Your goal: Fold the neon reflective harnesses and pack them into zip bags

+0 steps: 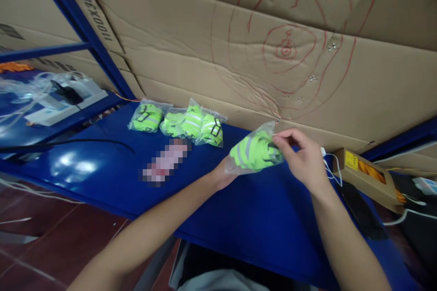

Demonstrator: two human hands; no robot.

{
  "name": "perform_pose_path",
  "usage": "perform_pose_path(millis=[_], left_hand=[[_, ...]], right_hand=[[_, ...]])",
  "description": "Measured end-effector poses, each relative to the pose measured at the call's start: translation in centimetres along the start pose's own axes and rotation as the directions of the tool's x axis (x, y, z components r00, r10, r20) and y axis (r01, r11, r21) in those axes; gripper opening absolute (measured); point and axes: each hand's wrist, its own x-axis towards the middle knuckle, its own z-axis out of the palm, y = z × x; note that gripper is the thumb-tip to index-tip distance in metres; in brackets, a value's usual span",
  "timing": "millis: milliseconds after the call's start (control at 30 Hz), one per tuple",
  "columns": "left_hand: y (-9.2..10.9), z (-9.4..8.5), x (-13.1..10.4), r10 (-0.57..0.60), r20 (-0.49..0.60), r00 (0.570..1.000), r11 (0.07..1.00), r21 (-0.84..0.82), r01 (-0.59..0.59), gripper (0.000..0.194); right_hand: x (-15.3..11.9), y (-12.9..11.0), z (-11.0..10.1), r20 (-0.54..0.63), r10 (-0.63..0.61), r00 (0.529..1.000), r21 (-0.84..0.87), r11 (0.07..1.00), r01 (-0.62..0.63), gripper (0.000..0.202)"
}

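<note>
A clear plastic bag with a folded neon-green garment with grey reflective bands, seemingly a reflective vest (pixel 252 151), is held up above the blue table. My left hand (pixel 223 176) holds it from behind and below; its fingers are hidden by the bag. At the bag's right end, my right hand (pixel 300 157) pinches the plastic edge between thumb and fingers. Further back on the left lie several similar bagged green bundles, one bag (pixel 147 117) standing a little apart and others (pixel 193 122) pressed together against the cardboard.
The blue table (pixel 239 218) runs beneath my arms. A blurred pinkish item (pixel 166 161) lies left of centre. A cardboard box (pixel 368 177), a dark phone-like slab (pixel 363 211) and white cables are at right. Cardboard (pixel 177 45) with red rings stands behind; a power strip (pixel 68 102) sits left.
</note>
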Motion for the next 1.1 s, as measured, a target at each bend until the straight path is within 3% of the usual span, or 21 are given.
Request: perform_pose_path(millis=[100,233,333,367,433,500,533,600,667,767,900,1033,1100], left_hand=[[-0.7,0.0,-0.3,-0.126,0.096,0.987,0.991,-0.039,0.13,0.04],[-1.1,-1.4,0.8,-0.132,-0.036,0.991,0.99,0.037,0.133,0.031],[0.0,-2.7,1.5,-0.08,-0.109,0.991,0.977,0.189,0.1,0.031],[0.6,-3.0,1.4,-0.049,-0.128,0.991,0.968,0.239,0.078,0.032],[1.6,-3.3,1.0,0.078,-0.18,0.98,0.91,0.416,0.004,0.042],[2.4,-3.3,0.4,0.278,-0.22,0.935,0.68,0.733,-0.03,0.058],[2.5,-3.3,0.1,0.363,-0.21,0.908,0.497,0.868,0.001,0.063],[2.5,-3.5,-0.3,0.436,-0.174,0.883,0.163,0.98,0.113,0.07],[2.2,-4.0,-0.3,0.412,-0.203,0.888,0.052,0.978,0.2,0.075],[2.0,-5.3,0.1,0.391,-0.286,0.875,0.055,0.956,0.287,0.08],[1.9,-6.6,0.4,0.406,-0.329,0.853,0.108,0.944,0.313,0.085],[2.1,-6.9,0.2,0.359,-0.346,0.867,0.145,0.938,0.315,0.086],[2.4,-6.8,0.1,0.362,-0.339,0.868,0.128,0.941,0.314,0.085]], right_hand=[[1.2,-0.2,-1.6,-0.208,-0.066,0.976,-0.029,0.998,0.062,0.021],[1.8,1.3,-3.3,-0.122,-0.199,0.972,-0.198,0.965,0.172,0.02],[2.0,2.3,-3.9,-0.297,-0.26,0.919,-0.31,0.936,0.165,0.021],[2.0,2.5,-4.0,-0.287,-0.265,0.921,-0.328,0.93,0.165,0.022],[2.1,2.8,-4.2,-0.158,-0.27,0.95,-0.372,0.907,0.197,0.022],[2.1,2.9,-4.4,-0.153,-0.279,0.948,-0.418,0.888,0.194,0.023],[2.1,3.0,-4.6,-0.235,-0.282,0.93,-0.434,0.887,0.159,0.023],[2.0,3.2,-4.9,-0.369,-0.275,0.888,-0.453,0.888,0.087,0.024],[2.0,3.4,-5.0,-0.32,-0.264,0.91,-0.478,0.874,0.086,0.024],[1.9,3.4,-4.6,-0.22,-0.271,0.937,-0.487,0.863,0.136,0.023],[2.1,3.1,-3.8,-0.396,-0.305,0.866,-0.46,0.882,0.1,0.022],[2.2,3.5,-3.7,-0.282,-0.281,0.917,-0.46,0.879,0.128,0.021],[2.2,3.7,-4.0,-0.334,-0.293,0.896,-0.457,0.882,0.118,0.021]])
